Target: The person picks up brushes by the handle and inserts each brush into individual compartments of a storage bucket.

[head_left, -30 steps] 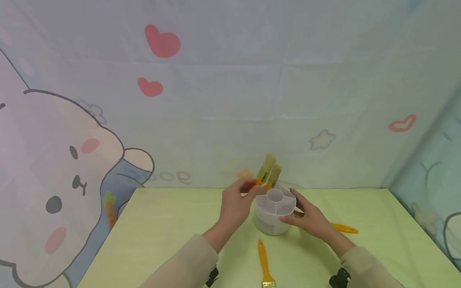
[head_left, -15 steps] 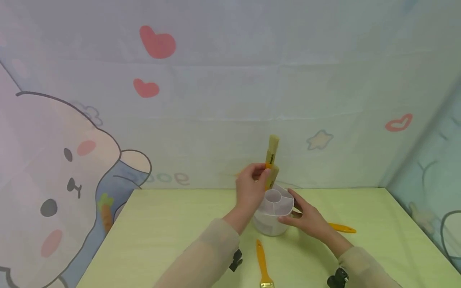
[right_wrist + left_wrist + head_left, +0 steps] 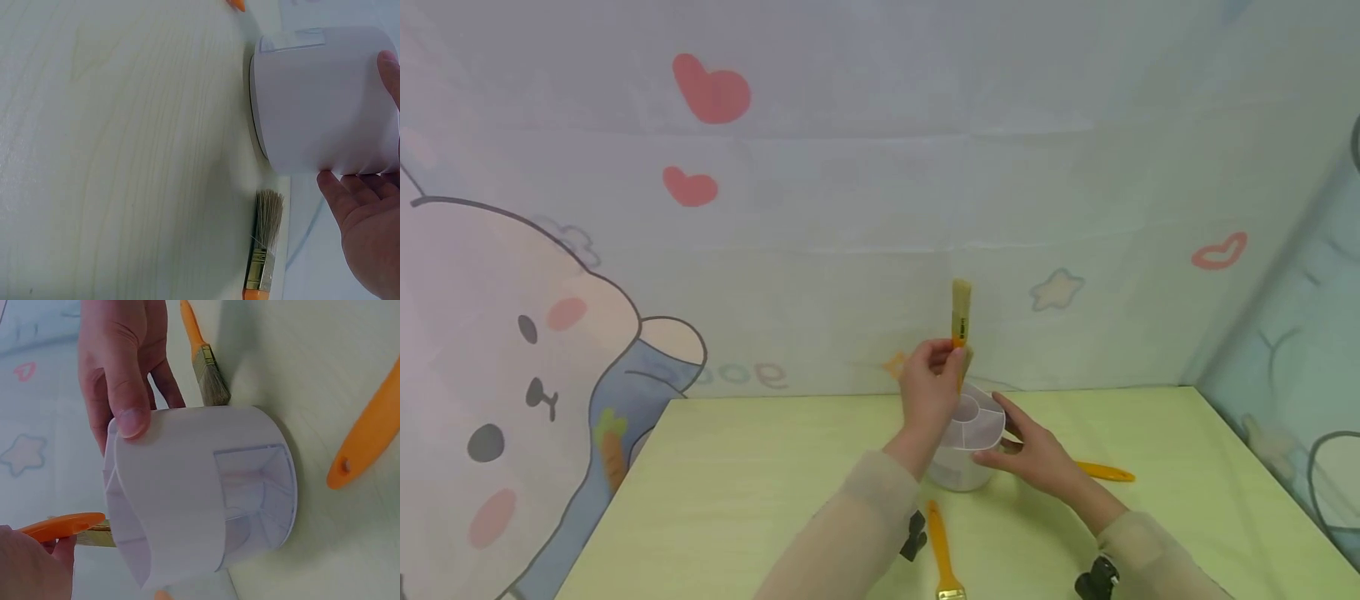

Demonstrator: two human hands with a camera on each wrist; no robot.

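Observation:
My left hand pinches the orange handle of a paintbrush, bristles up, above the far left side of a white round divided organizer. Behind those fingers, part of another paintbrush shows, standing at the organizer; its lower end is hidden. In the left wrist view, the held orange handle is beside the organizer's rim. My right hand grips the organizer's right side, with the thumb in front and the fingers behind. The organizer stands on the table, and a clear window shows in its wall.
One paintbrush lies on the pale wooden table in front of the organizer. To the right, partly behind my right hand, lies another orange-handled paintbrush. A printed cloth backdrop hangs behind the table.
My left hand has risen and moved right with the paintbrush, which now stands nearly upright over the organizer. My right hand keeps its grip. The head view has shifted slightly.

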